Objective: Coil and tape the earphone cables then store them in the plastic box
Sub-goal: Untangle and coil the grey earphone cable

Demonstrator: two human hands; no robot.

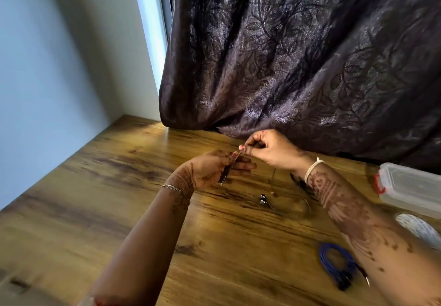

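Observation:
My left hand (214, 167) pinches the thin earphone cable (229, 169) near its plug end, above the wooden table (119, 186). My right hand (269, 149) grips the same cable a little farther along, close to the left fingertips. The two metallic earbuds (262, 199) of this cable lie on the table below my hands, with wire trailing under my right forearm. A blue earphone cable (338, 265), coiled, lies at the lower right. The clear plastic box (410, 188) with a red latch stands at the right edge, lid on.
A white tape roll (420, 230) lies beside the box, partly cut off by my forearm. A dark patterned curtain (298, 55) hangs down onto the table's far edge. A white wall bounds the table on the left.

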